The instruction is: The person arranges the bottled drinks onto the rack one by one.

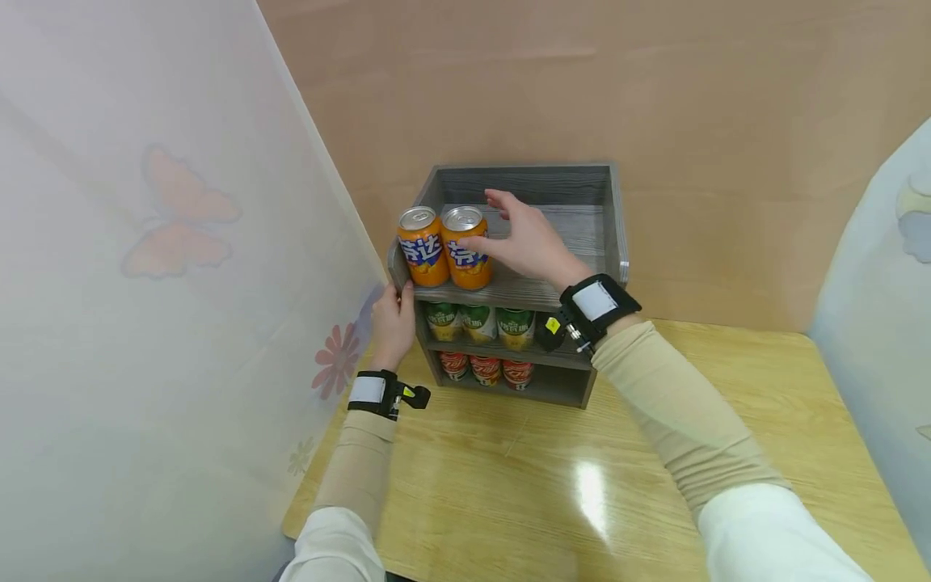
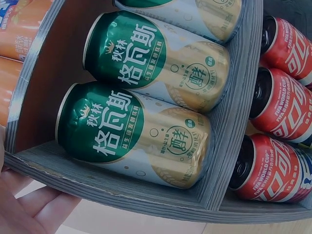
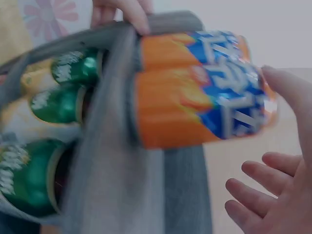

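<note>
A grey wooden three-tier shelf [image 1: 615, 222] stands on the table. My left hand [image 1: 393, 327] grips its left side panel near the top tier, thumb in front and fingers on the outer face. On the top tier, two orange soda cans [image 1: 429, 267] stand upright side by side at the left. Beside the right-hand orange can [image 3: 170, 109] is my right hand [image 1: 534, 242], its thumb at the can's upper part. The other fingers of that hand are spread apart, away from the can, in the right wrist view.
Green-and-gold drink cans [image 2: 141, 136] fill part of the middle tier. Red cans [image 2: 273, 170] stand on the bottom tier. A pale wall panel with flower prints [image 1: 338, 360] rises close to the left of the shelf. The wooden table [image 1: 524, 485] extends in front.
</note>
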Demonstrator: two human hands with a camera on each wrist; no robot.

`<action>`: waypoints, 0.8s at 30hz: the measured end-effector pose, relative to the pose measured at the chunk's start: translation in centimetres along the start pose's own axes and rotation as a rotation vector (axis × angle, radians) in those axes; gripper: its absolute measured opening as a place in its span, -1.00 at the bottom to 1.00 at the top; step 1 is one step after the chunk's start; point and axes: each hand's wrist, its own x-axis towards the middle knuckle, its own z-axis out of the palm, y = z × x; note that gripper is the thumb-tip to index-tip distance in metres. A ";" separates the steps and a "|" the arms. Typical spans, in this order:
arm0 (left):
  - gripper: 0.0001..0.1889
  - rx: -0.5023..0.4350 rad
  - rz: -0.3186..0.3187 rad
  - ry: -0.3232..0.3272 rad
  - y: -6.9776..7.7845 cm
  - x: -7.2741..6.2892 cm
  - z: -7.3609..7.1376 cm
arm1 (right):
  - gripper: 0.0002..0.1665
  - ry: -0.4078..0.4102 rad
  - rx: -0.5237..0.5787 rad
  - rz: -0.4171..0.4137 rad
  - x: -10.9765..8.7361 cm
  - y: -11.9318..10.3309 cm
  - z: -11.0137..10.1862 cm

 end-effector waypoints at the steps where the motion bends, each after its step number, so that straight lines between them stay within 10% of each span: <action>1: -0.62 0.001 0.001 0.004 -0.1 0.0 -0.1 | 0.10 0.002 -0.012 0.006 0.1 -0.2 -0.5; 11: -0.62 0.008 0.000 0.006 -0.4 0.2 -0.7 | 0.06 0.066 -0.175 0.107 0.9 -0.8 -7.9; 24: -0.63 0.017 0.012 0.007 -0.4 0.5 -0.7 | -0.01 0.034 -0.434 0.175 0.6 5.6 -13.9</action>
